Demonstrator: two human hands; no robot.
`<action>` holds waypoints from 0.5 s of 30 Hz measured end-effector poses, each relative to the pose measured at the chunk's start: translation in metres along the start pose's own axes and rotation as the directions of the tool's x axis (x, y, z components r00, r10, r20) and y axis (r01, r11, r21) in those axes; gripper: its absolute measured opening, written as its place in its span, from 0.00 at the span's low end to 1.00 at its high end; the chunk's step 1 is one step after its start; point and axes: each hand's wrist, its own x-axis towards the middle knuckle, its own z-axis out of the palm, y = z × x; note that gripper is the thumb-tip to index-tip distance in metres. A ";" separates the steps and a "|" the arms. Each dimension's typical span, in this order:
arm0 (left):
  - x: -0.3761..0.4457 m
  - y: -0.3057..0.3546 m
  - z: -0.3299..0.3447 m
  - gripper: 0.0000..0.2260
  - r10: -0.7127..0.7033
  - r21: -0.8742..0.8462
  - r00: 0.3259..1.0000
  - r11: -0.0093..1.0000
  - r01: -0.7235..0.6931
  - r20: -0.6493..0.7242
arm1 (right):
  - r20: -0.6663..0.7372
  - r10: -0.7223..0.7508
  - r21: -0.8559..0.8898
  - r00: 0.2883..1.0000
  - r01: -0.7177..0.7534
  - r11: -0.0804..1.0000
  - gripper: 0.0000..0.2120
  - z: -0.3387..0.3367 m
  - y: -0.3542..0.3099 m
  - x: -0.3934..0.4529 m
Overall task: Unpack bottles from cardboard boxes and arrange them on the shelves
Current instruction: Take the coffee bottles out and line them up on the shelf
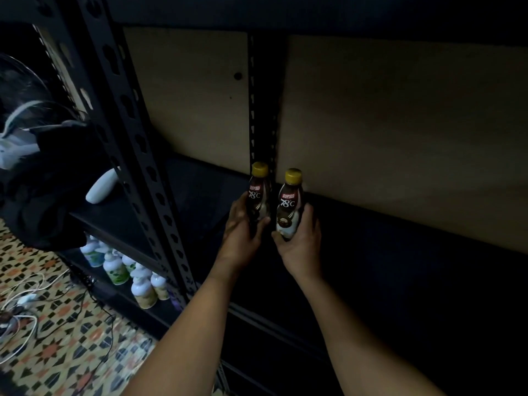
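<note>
Now both arms are reaching out to the dark shelf (371,252). Left hand (243,238) and right hand (303,247) are each wrapping fingers around an upright Kopiko bottle (260,195), (291,207), side by side.

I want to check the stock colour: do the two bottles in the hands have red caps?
No, the left bottle and the right bottle both have yellow caps; red shows only on their labels.

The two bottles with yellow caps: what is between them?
In the head view, only a narrow dark gap separates the left bottle from the right bottle; behind it stands the black perforated shelf post.
</note>
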 end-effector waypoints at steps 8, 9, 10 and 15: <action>-0.001 -0.002 0.002 0.33 -0.016 -0.032 1.000 0.999 0.016 0.000 | -0.003 -0.002 -0.004 1.000 0.002 1.000 0.43 0.000 -0.001 0.001; -0.001 -0.003 0.002 0.32 -0.014 -0.033 1.000 0.999 0.014 -0.002 | -0.001 -0.003 -0.001 1.000 0.003 1.000 0.42 0.000 -0.001 0.001; 0.000 -0.003 0.002 0.32 -0.011 -0.031 1.000 0.999 0.011 -0.001 | 0.001 -0.005 0.007 1.000 0.005 1.000 0.42 0.000 -0.001 0.001; -0.001 -0.005 0.002 0.32 -0.008 -0.048 1.000 0.999 0.008 0.006 | 0.001 0.000 0.018 1.000 0.000 1.000 0.43 0.000 0.000 0.001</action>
